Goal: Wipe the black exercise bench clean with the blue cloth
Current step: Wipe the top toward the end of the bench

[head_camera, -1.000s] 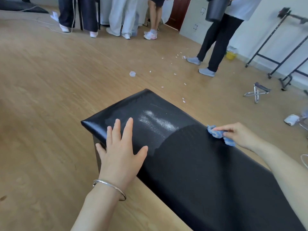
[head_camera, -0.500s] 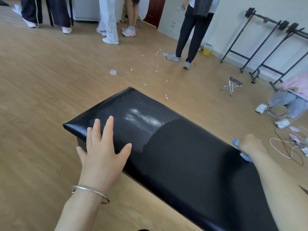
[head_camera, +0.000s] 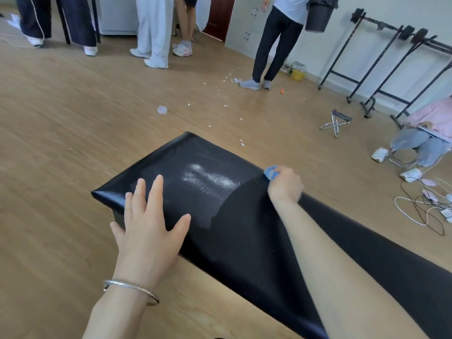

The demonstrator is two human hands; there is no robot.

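The black exercise bench (head_camera: 244, 236) runs from the centre of the view to the lower right. A patch of white dust (head_camera: 208, 178) lies on its far end. My left hand (head_camera: 149, 223) rests flat on the near left edge of the bench, fingers spread. My right hand (head_camera: 285, 183) grips the bunched blue cloth (head_camera: 270, 172) and presses it on the bench's far edge, just right of the dust. Most of the cloth is hidden under my fingers.
Wooden floor surrounds the bench. Several people stand at the back; one (head_camera: 274, 45) holds a black bucket (head_camera: 318, 18). A small folding stool (head_camera: 336, 121), black racks (head_camera: 381, 64), a seated person (head_camera: 428, 135) and loose cables (head_camera: 425, 206) lie to the right. White scraps (head_camera: 227, 94) litter the floor.
My right hand with the cloth slid back along the bench's far edge, then forward again to beside the dust. My left hand stayed flat on the bench. The view shifted slightly.
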